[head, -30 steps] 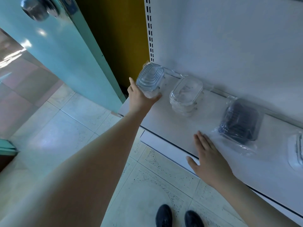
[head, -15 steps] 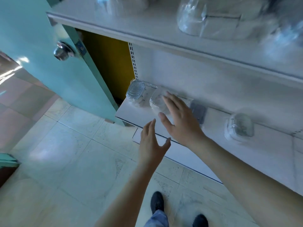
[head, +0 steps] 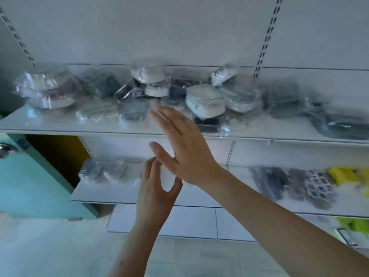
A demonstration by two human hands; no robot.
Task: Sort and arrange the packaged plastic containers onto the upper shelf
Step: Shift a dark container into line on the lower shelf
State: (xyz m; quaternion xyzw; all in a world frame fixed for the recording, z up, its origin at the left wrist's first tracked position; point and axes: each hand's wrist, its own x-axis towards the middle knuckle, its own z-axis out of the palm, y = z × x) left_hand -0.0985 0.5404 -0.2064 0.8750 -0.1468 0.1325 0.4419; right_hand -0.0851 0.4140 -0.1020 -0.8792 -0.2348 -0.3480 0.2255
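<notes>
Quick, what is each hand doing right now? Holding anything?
Left hand: open, fingers loosely bent, holding nothing.
Right hand: open, fingers straight, holding nothing.

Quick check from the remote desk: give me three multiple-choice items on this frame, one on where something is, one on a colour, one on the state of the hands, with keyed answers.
1. Where is the jumbled pile of wrapped containers?
A. on the upper shelf
B. on the floor
C. in the left hand

2. What colour is the door at left?
A. red
B. teal
C. black

3. What are the hands doing?
A. both grip containers
B. only the right grips one
C. both are empty

Answers: 1 A, the pile sits on the upper shelf. 2 B, its panel is plainly teal. 3 C, the right hand reaches with straight fingers, and the left hand holds nothing.
</notes>
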